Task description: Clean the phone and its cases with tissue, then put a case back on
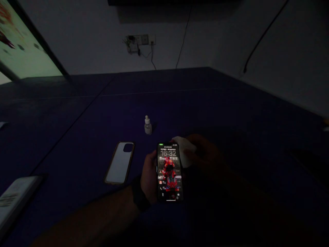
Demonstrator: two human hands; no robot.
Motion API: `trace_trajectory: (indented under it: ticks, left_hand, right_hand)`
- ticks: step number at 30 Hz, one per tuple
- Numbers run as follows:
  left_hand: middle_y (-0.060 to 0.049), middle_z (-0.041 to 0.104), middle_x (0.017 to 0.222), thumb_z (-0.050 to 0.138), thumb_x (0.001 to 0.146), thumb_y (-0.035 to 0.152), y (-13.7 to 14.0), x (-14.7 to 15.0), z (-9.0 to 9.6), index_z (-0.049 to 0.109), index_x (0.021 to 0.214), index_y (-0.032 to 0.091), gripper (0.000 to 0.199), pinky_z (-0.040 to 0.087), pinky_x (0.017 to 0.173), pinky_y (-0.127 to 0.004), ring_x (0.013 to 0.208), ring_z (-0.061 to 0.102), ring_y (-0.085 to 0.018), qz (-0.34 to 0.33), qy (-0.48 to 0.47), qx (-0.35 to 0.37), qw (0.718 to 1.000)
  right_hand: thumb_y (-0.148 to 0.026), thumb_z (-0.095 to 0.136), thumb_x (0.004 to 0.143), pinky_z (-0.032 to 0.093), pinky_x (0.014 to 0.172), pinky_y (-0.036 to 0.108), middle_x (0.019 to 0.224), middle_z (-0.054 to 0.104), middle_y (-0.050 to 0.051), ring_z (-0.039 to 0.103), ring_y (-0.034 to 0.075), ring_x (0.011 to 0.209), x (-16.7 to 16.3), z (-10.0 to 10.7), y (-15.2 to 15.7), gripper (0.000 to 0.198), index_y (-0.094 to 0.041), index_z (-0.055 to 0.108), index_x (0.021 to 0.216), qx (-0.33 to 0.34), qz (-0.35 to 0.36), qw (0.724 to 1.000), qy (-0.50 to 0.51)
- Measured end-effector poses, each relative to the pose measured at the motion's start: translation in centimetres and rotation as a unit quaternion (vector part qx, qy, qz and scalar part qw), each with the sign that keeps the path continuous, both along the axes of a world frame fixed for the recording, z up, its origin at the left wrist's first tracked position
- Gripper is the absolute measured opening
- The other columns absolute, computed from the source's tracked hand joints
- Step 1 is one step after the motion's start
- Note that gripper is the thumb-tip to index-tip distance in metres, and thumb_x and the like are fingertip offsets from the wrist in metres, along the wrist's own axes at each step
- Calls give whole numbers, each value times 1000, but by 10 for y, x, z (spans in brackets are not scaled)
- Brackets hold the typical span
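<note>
My left hand (149, 178), with a dark watch on its wrist, is wrapped round a smartphone (169, 175). The phone's lit screen faces me and reads 16:32 over a picture of a red vehicle. My right hand (203, 151) pinches a white cloth or tissue (186, 152) at the phone's upper right edge; I cannot tell whether it touches the glass. Left of the phone, a phone case (118, 164) with a brownish rim lies flat. Farther back, a small dropper bottle (147, 126) with a white top stands upright.
All of this is over a dark blue table (218, 109) in a dim room. A white box-like object (15, 193) lies at the left edge. On the back wall are power sockets (144, 40) with hanging cables. A bright panel (28, 44) stands at the upper left.
</note>
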State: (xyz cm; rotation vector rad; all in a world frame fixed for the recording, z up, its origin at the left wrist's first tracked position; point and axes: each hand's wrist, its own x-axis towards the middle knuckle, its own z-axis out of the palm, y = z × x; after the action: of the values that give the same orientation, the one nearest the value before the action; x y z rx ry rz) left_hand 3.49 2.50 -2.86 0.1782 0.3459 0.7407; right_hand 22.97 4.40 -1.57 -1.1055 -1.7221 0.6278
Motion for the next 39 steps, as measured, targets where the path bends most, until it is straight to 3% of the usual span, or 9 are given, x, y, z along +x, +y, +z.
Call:
trace_trajectory:
  ticks: [5,11,15,18,22,26,31,36,39]
  left_hand:
    - [-10,72,86,57,87,52,1,2,-2,70,104,10,46,51,77,-34,75,68,-23,28,-16,-11,999]
    - [-11,71,85,53,87,61,4,2,-7,69,106,12,55,52,79,-38,84,70,-28,-5,-31,-9,999]
    - [-11,72,83,53,89,56,0,0,2,71,104,12,50,52,82,-38,85,70,-28,7,-11,-25,1000]
    - [-9,73,88,55,89,49,-1,1,7,72,105,14,42,51,84,-37,88,70,-28,46,10,-36,998]
    - [-6,72,81,60,87,42,1,2,4,71,84,15,29,50,85,-35,86,68,-25,93,46,-55,993]
    - [-4,69,72,62,87,40,4,1,1,70,80,16,26,50,85,-33,76,66,-21,124,61,-67,988]
    - [-6,73,84,60,88,41,1,2,3,71,95,15,29,51,85,-34,86,69,-24,105,80,-43,990]
    - [-7,73,86,64,83,42,1,3,7,70,91,14,29,51,86,-34,88,69,-26,101,58,-56,992]
    - [-7,73,88,61,85,40,2,4,8,71,94,15,28,52,86,-35,91,70,-27,91,55,-57,993]
  right_hand:
    - [-41,63,96,53,100,46,133,61,11,61,28,124,3,-6,2,24,-26,69,114,100,88,986,-99]
    - [-44,53,102,47,108,50,154,48,11,49,30,139,10,-7,2,31,-28,70,123,154,83,964,-198]
    - [-48,48,104,34,120,54,162,42,10,33,30,152,10,0,1,47,-28,54,146,216,117,921,-302]
    - [-61,39,103,27,125,54,162,41,12,26,29,155,0,4,-3,70,-19,35,158,204,157,894,-366]
    - [-72,37,98,28,125,54,163,35,19,24,31,156,-14,6,-8,89,-7,31,158,185,162,889,-387]
    - [-69,38,100,32,125,49,159,43,17,32,28,153,-10,8,-6,81,-9,41,154,198,205,876,-389]
    - [-66,38,101,33,124,53,158,43,21,31,31,153,-9,9,-3,80,-5,41,153,200,140,892,-380]
    - [-69,38,100,33,125,50,156,48,17,36,28,151,-12,10,-7,80,-9,41,154,200,226,882,-361]
    - [-64,40,102,36,123,52,156,48,19,37,30,150,-9,10,-6,76,-10,38,156,193,169,894,-367]
